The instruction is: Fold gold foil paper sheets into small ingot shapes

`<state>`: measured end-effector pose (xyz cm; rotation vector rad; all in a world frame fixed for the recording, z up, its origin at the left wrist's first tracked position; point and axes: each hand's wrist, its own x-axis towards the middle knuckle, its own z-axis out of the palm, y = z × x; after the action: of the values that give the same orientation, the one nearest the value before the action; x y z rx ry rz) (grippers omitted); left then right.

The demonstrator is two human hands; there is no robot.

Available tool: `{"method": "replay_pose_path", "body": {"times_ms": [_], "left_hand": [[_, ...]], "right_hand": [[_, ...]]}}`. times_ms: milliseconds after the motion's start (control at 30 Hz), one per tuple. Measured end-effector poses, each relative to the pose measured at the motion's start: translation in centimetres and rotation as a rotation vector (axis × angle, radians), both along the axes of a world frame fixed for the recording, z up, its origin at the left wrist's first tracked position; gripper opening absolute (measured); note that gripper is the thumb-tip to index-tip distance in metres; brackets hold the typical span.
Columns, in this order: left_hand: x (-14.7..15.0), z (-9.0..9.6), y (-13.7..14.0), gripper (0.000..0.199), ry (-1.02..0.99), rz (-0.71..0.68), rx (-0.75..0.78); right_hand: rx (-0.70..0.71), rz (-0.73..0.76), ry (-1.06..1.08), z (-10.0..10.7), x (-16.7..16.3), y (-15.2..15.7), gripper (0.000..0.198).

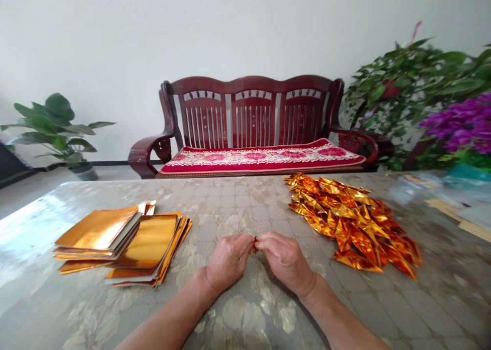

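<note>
Both hands meet over the middle of the table. My left hand (230,258) and my right hand (286,258) pinch a small piece of gold foil paper (254,244) between their fingertips. Most of that piece is hidden by the fingers, so its shape is hard to make out. To the left lie stacks of flat gold foil sheets (148,242), some with pale undersides showing. On the right spreads a heap of folded, pointed gold foil pieces (353,222), apart from my right hand.
The table (238,319) has a patterned, glossy cover. Clear plastic bags (416,186) and a yellowish strip (473,230) lie at its right end. Beyond it stands a dark red wooden bench (253,119) with a red floral cushion (264,158). Potted plants (57,130) flank it.
</note>
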<state>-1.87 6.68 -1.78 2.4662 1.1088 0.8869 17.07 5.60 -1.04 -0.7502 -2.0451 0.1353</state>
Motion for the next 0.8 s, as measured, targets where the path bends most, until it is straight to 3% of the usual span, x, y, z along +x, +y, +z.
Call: {"method": "replay_pose_path", "body": {"times_ms": [267, 433, 800], "left_hand": [[0.2, 0.4, -0.4, 0.025, -0.017, 0.047, 0.006], [0.1, 0.3, 0.1, 0.027, -0.056, 0.086, -0.11], [-0.4, -0.4, 1.2, 0.026, -0.139, 0.161, -0.2]], "right_hand": [[0.023, -0.041, 0.06, -0.2, -0.7, -0.2, 0.026], [0.0, -0.053, 0.05, -0.3, -0.5, 0.2, 0.024], [0.013, -0.255, -0.02, -1.2, 0.7, 1.1, 0.023]]}}
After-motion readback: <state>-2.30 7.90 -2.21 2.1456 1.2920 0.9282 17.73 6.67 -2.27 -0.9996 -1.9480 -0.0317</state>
